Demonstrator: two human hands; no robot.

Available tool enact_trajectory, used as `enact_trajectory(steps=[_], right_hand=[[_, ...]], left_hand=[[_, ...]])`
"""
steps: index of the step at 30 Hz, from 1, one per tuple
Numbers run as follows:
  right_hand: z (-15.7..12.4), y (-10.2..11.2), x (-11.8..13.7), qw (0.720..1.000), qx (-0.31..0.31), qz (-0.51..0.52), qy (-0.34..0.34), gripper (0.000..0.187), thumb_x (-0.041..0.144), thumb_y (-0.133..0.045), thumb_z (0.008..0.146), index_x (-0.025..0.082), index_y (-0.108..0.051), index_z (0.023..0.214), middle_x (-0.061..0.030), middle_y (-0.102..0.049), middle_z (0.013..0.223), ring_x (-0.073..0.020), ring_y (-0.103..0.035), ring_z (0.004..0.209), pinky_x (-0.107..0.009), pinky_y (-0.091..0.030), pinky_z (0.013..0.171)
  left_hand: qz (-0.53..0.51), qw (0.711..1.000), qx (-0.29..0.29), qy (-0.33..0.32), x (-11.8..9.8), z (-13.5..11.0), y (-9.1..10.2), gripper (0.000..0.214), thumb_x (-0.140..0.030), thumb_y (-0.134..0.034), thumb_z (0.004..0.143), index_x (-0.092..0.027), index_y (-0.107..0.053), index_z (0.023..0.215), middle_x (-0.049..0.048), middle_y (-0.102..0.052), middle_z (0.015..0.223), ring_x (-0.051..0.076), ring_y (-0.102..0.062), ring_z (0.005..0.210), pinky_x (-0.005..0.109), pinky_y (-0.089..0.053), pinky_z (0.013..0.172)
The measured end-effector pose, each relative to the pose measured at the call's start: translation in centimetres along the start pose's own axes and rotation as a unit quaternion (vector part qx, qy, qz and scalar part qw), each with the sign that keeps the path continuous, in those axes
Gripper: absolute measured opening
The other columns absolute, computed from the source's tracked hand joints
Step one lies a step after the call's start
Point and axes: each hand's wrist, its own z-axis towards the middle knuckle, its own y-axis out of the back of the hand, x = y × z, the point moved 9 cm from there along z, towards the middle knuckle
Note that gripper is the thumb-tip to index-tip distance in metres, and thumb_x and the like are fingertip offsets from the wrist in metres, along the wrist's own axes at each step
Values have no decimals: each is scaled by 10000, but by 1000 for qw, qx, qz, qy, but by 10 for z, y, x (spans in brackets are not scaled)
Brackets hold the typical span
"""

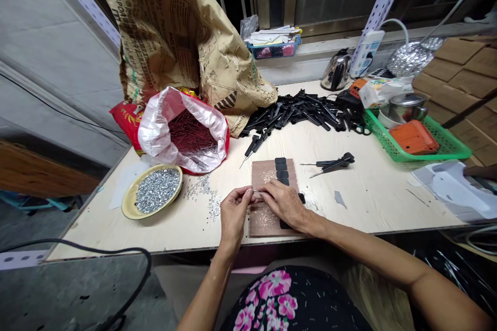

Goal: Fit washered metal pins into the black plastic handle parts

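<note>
My left hand [235, 212] is closed, thumb and forefinger pinching a thin metal rod [257, 191]. From the other side my right hand [285, 204] has its fingertips closed on the same rod; what else lies under its palm is hidden. Both hands are over a brown board [264, 225], its surface scuffed and pale in places. A column of black pads [281, 167] runs along the board, partly covered by my right hand. To the right lie a few black-handled tools with thin metal shafts [330, 164].
Left are a yellow bowl of small silvery pieces [157, 191], scattered pieces [213, 204], and a red-and-white sack of thin reddish rods [192, 137]. Behind lie a black heap of similar handled tools [298, 111] and a large paper sack [166, 26]. A green basket [446, 152] stands right.
</note>
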Motion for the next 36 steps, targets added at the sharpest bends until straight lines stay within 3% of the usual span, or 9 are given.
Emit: enact_trajectory(steps=[6,13,19,26,36], right_hand=[[-2,9,0,998,-27,-63,-5,214,252,-441,946,229,-620,1061,-38,-579,946,-123,-588,786,-219,-431,638],[-3,15,7,993,-40,-106,16,225,263,-405,964,204,-620,993,-31,-602,862,-129,-576,793,-227,-398,645],[-4,17,11,985,-51,-155,58,161,263,-472,935,192,-616,946,-41,-593,863,-148,-551,826,-243,-381,655],[-3,21,9,985,-67,-149,45,186,234,-439,948,190,-617,913,-30,-592,842,-122,-551,752,-228,-365,623],[1,22,9,984,-63,-162,48,195,282,-436,955,227,-622,938,-11,-576,854,-111,-529,723,-238,-326,573]], left_hand=[[-80,993,24,79,6,3,-4,346,-329,-768,632,-113,-666,882,8,-658,662,101,-611,604,244,-493,674],[-83,994,14,77,6,5,-1,354,-295,-799,587,-111,-664,856,-5,-648,638,87,-599,568,227,-487,645],[-57,994,52,82,8,5,-6,320,-325,-773,628,-101,-676,834,-4,-622,604,93,-577,557,235,-492,616],[-37,997,36,48,2,5,-5,297,-324,-768,639,-113,-677,827,-7,-636,631,85,-583,567,213,-485,606],[-143,980,33,133,12,6,-9,379,-289,-845,521,-101,-680,806,5,-653,660,67,-586,547,207,-518,616]])
